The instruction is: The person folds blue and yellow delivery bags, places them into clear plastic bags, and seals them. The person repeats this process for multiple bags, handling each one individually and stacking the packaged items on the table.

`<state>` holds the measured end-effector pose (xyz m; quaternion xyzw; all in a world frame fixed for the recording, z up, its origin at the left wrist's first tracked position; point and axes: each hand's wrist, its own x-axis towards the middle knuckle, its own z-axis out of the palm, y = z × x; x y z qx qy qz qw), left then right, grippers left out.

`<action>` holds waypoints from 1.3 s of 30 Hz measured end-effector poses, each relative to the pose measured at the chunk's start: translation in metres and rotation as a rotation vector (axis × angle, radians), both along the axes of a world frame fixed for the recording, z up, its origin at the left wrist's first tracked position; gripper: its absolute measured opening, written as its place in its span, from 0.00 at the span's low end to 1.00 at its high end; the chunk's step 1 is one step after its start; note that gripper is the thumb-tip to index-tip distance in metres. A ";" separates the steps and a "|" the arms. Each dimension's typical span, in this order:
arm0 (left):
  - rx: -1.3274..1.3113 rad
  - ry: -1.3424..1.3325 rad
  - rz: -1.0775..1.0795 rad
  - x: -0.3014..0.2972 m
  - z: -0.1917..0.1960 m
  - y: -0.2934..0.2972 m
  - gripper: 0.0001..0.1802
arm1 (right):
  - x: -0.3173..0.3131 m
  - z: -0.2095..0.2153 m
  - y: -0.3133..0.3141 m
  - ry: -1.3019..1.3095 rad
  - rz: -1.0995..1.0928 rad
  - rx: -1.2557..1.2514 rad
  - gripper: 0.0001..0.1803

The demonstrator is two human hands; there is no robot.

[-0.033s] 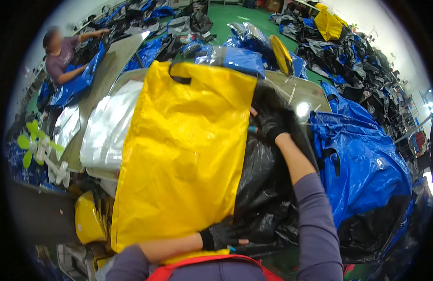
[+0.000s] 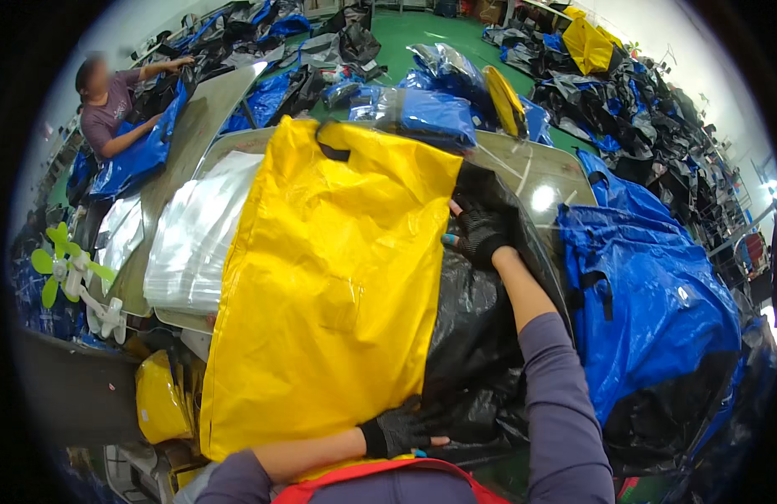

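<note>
A large yellow bag (image 2: 338, 260) of glossy coated sheet lies in front of me, with a dark handle slot (image 2: 331, 144) near its top. Its right side meets a wrinkled black sheet (image 2: 468, 336); whether the two are joined I cannot tell. My right hand (image 2: 482, 228), in a black fingerless glove, rests on the black sheet at the yellow edge, its fingers apart. Down by the bag's bottom right corner my left hand (image 2: 401, 430), gloved alike, lies flat with fingers stretched toward the right. Neither hand visibly grips anything.
Clear plastic sleeves (image 2: 199, 244) are stacked on the table (image 2: 565, 172) to the left. Blue bags (image 2: 657, 286) lie at right, packed blue ones (image 2: 430, 113) at the far side. A green-bladed fan (image 2: 65, 267) stands left. Beyond it, another person (image 2: 119, 118) handles blue material.
The yellow bag's top has shifted slightly downward and right in the picture, with its handle slot. My right hand has moved a little down. My left hand stays nearly in place.
</note>
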<state>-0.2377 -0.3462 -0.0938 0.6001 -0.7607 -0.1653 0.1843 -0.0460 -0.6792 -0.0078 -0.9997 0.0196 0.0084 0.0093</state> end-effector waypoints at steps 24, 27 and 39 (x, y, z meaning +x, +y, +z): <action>-0.140 -0.352 0.501 0.273 0.053 -0.114 0.33 | 0.035 0.126 -0.011 -0.253 -0.154 0.289 0.19; -0.119 -0.229 0.482 0.296 0.044 -0.095 0.28 | -0.047 0.096 0.025 -0.305 0.334 0.182 0.19; -0.537 -0.427 1.012 0.382 0.188 0.061 0.22 | -0.121 0.016 0.066 0.241 0.416 -0.058 0.24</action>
